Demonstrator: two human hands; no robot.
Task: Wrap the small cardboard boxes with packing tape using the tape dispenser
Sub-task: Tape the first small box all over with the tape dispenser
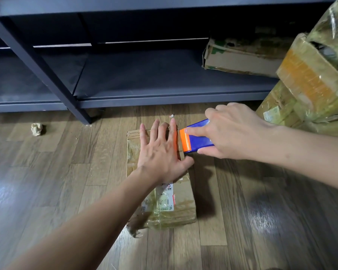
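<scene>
In the head view, a battered open box (242, 57) lay on the lowest board of a dark metal shelf (144, 84); what it held could not be made out. To the right, a stack of boxes (310, 84) under glossy tape stood on the wooden floor (47, 191). The upper one was torn open at a corner, and only something dark showed inside.

The small cardboard box (183, 201) lay flat on the floor in front of the shelf, near the middle of the view. It was brown, creased and dented, with shiny clear tape already wrinkled across its top and near end. A white printed label (164, 199) sat on its near half under the tape, and its near left corner was crushed and frayed.

The left hand (160, 152) pressed flat on the far half of the box, fingers straight and spread, thumb pointing towards the right edge. The right hand (234, 133) gripped the blue tape dispenser (195, 139), with its forefinger laid along the top. The dispenser's orange end met the box's right edge just beside the left forefinger.

A crumpled ball of paper (36, 129) lay on the floor well to the left. A tiny scrap (171, 115) lay just beyond the box.
</scene>
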